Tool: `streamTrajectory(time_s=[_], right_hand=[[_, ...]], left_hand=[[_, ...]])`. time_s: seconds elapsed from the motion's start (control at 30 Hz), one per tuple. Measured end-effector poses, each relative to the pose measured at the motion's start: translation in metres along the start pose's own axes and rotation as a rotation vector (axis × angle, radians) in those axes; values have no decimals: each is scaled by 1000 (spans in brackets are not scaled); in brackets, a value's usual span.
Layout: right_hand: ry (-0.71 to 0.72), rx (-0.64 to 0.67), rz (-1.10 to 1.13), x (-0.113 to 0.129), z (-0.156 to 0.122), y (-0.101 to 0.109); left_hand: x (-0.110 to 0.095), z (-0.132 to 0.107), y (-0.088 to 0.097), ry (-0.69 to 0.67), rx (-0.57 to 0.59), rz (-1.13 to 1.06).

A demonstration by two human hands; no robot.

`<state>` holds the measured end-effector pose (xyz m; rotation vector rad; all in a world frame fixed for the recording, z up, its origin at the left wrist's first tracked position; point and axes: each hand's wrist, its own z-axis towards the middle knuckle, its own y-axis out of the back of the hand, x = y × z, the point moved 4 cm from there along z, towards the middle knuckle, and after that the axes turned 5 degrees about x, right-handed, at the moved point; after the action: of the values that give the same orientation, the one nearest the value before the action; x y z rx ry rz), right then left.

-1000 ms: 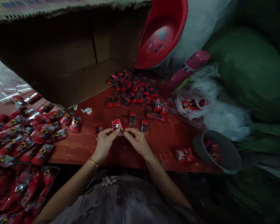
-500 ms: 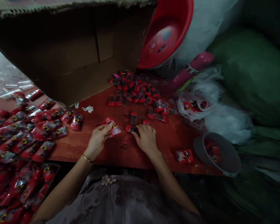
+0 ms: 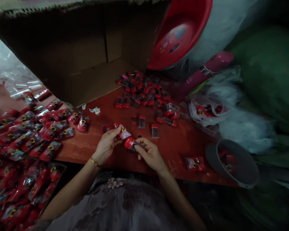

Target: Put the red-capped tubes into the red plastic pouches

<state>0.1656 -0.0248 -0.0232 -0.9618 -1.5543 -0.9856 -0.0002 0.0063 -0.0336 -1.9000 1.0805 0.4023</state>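
Left hand point(image 3: 107, 145) pinches a red pouch point(image 3: 124, 132) by its edge. Right hand point(image 3: 151, 154) grips a small vial point(image 3: 131, 143), cap towards the pouch. The two are touching or nearly so, just above the near edge of the tabletop point(image 3: 175, 146). By this pose, the work goes best with the pouch mouth held steady and open and the vial kept in line with it, not twisted. The vial is short, with a dark clear body and a glossy red cap. The pouch is printed red with a yellow-and-black emblem and a glinting clear end. Two like vials point(image 3: 141, 121) stand just beyond. A heap point(image 3: 146, 93) lies farther back and filled pouches point(image 3: 26, 138) spread to the left.
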Motion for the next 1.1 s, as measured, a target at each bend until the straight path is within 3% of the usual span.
streamTrajectory(time_s=[0.1,0.23,0.37,0.67,0.9,1.1], right_hand=[[12,-67,-19,3,2,-1],[-24,-41,29,-1,8,-6],[-28,-151,71,-4,12,-10],[-17,-268,-15,-2,17,-13],[-3,-224,14,-1,23,-27],[44,-207,129,-2,25,-33]], left_hand=[[1,-1,-1,-12,-2,6],[1,-3,0,-80,-35,16],[4,-5,-3,-143,-28,23],[16,-5,-9,-242,83,73],[19,-1,-9,-211,60,-37],[10,-2,-12,-198,121,24]])
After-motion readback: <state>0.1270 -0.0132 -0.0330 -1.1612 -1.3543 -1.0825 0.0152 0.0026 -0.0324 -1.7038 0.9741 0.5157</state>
